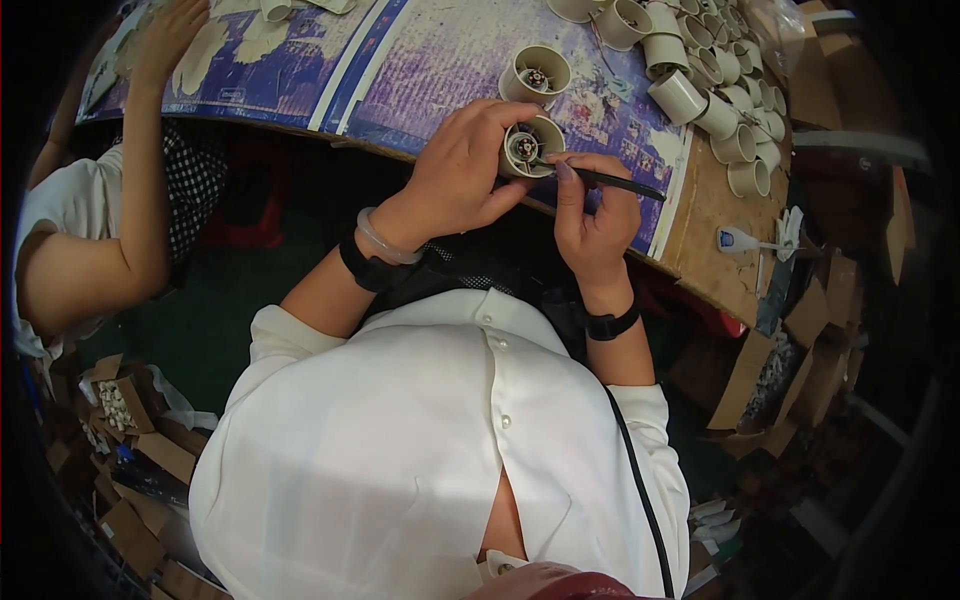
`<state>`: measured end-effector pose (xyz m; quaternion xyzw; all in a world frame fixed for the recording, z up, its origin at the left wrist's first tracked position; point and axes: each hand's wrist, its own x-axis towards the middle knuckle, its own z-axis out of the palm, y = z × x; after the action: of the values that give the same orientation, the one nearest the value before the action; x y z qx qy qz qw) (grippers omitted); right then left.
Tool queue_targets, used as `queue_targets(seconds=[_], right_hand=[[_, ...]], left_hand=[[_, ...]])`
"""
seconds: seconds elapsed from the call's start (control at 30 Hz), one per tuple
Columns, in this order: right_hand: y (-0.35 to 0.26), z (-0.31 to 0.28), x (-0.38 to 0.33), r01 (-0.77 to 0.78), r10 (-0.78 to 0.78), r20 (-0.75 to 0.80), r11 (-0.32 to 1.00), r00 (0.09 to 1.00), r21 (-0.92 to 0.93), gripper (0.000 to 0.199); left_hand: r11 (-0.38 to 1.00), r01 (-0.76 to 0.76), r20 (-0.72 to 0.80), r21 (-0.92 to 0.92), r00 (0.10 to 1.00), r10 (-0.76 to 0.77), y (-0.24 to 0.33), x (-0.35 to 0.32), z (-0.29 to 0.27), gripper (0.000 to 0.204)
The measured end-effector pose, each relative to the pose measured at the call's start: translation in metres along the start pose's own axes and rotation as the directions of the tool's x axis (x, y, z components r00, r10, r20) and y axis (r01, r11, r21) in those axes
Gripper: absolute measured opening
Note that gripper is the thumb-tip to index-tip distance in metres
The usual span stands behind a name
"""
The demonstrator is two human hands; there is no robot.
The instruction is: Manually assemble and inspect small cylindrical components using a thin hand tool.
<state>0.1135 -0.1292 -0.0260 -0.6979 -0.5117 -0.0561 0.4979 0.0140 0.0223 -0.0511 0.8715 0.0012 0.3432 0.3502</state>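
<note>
The white housing [533,146] is round like a cup, and inside you can see a dark round centre with thin spokes. It is at the front edge of the table [715,262], tilted toward you. Your left hand [462,155] grips it, with fingers and thumb bent around its wall. Your right hand [600,215] pinches a slim black tool [625,183], whose tip points into the housing. Just behind stands a second housing [536,73]. For moving, the wider room is on the purple sheet [420,75], between your left hand and the co-worker's arm [148,180]; at right, many white housings [735,145] are crowded. At lower left, one carton [148,405] contains small pale pieces; at right, another carton [745,380] contains greyish pieces.
</note>
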Motion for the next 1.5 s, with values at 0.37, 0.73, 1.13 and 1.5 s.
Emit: queue_targets(seconds=[0.37, 0.73, 1.13, 1.5], right_hand=[[0.005, 0.009, 0.004, 0.150, -0.150, -0.089, 0.989, 0.985, 0.001, 0.009], [0.000, -0.005, 0.001, 0.017, -0.017, -0.022, 1.000, 1.000, -0.009, 0.007], [-0.001, 0.000, 0.003, 0.086, -0.087, -0.018, 0.996, 0.996, -0.027, 0.004], [0.008, -0.060, 0.008, -0.277, 0.294, -0.234, 0.955, 0.927, 0.101, 0.008]], left_hand=[[1.000, 0.000, 0.014, 0.011, 1.000, 0.000, 0.000, 0.000, -0.001, 0.071], [0.999, -0.038, -0.010, 0.021, 0.999, 0.038, 0.001, -0.001, -0.001, 0.072], [0.999, -0.032, 0.000, -0.002, 0.999, 0.032, -0.002, -0.002, 0.000, 0.073], [0.986, 0.139, 0.015, -0.086, 0.990, -0.138, 0.015, 0.003, -0.023, 0.061]])
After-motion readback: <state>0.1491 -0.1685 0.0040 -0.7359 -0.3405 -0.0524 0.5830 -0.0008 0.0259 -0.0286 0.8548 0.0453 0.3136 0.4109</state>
